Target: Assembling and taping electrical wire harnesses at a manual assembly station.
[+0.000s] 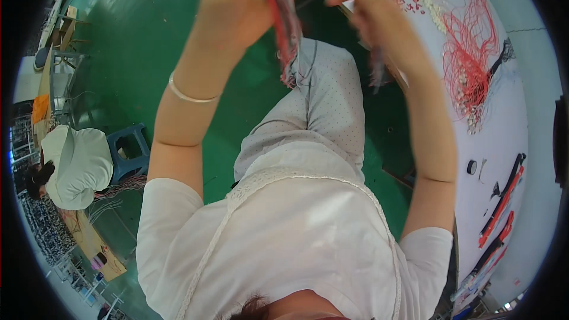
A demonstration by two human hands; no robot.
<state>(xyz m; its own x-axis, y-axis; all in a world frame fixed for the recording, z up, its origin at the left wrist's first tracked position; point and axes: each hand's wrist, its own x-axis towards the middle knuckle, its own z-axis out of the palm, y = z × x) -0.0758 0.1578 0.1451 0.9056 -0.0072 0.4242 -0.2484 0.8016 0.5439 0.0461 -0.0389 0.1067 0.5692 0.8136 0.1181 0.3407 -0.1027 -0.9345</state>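
A bundle of red and dark grey wires (284,24) hangs from my left hand (237,12), raised at the top of the view. Its lower ends dangle in front of my trousers. To its right is my right hand (373,15), smeared by motion, with thumb and fingers bent together. Dark, thin strands (377,68) hang below that hand, and another piece shows above its fingertips; they look like wires, but blur hides the detail. The top edge cuts off part of my left fingers.
A white table (492,160) on my right carries a tangle of red wires (471,59), small red and cream pieces (435,9), a black roll (472,167) and red-black wire bundles (501,207). At left, another person (77,166) sits near a blue stool (127,151).
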